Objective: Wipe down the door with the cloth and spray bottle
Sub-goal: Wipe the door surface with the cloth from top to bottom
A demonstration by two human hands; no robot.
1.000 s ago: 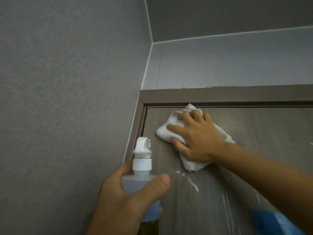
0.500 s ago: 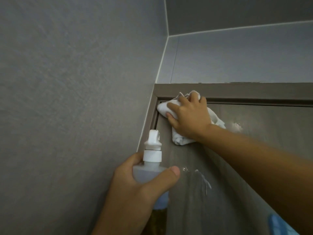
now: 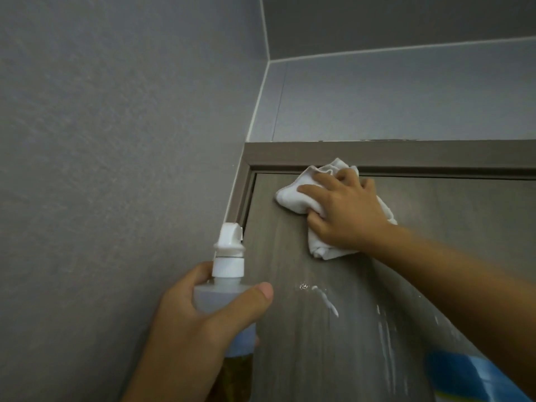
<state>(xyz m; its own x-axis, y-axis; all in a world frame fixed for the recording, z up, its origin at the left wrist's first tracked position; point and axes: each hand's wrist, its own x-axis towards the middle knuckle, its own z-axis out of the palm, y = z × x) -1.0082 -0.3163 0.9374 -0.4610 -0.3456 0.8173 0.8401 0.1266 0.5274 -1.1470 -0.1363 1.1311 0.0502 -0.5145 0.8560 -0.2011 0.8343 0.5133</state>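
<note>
**Wiping the top corner of a wood-grain door**

Gripping the translucent plastic spray bottle with a white nozzle (image 3: 224, 288), the left hand (image 3: 188, 338) sits nearest the camera, its fingers and thumb wrapped around the bottle's shoulder. The bottle stands roughly upright just in front of the door's left edge; its lower body is blue-tinted, then amber, and its base is cut off by the bottom of the frame. The nozzle's opening faces away and cannot be made out.

Beyond it, the grey-brown wood-grain door (image 3: 304, 329) carries white foamy streaks and a few droplets below the right forearm. A bright blue sleeve (image 3: 470, 378) shows at the lower right, partly out of view.

Higher up, the right hand (image 3: 345, 213) lies spread and flat, pressing a crumpled white cloth (image 3: 293, 198) against the door near its upper left corner. The hand hides the cloth's middle; bunched edges stick out on each side of it. The brown door frame (image 3: 420, 155) runs just above, and the cloth's top fold overlaps its lower lip.
</note>
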